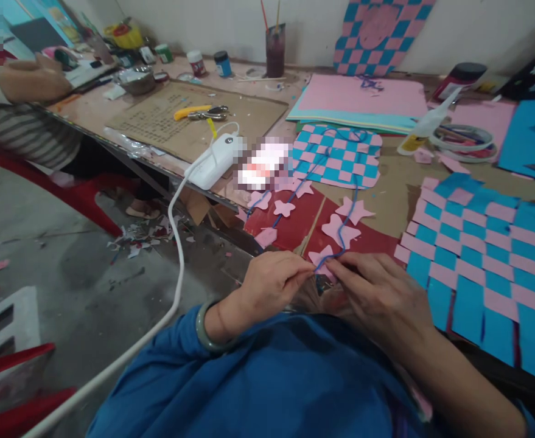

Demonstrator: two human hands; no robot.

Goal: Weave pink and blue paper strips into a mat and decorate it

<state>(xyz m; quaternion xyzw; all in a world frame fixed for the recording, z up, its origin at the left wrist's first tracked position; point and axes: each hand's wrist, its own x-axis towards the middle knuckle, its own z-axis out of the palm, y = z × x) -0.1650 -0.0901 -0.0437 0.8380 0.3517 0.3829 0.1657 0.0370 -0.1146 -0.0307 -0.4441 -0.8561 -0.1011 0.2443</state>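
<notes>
Near the table's front edge, my left hand [274, 285] is closed in a pinch on the end of a blue string [341, 234]. My right hand [379, 289] pinches a pink paper star [321, 258] with the string lying over it. The string runs up past pink paper shapes [340, 231] to a small blue-and-pink woven paper sheet [335, 155]. Two more strings with pink cutouts [284, 208] hang from that sheet, to the left. A larger woven sheet [490, 243] with loose blue strips lies to the right of my right hand.
A white power strip [216, 161] with a thick cable [176, 243] lies left of the sheet. Yellow-handled pliers [201, 113], a glue bottle [429, 125], a tape roll [463, 143] and paint jars [222, 63] stand farther back. Another person's arm [32, 82] is at far left.
</notes>
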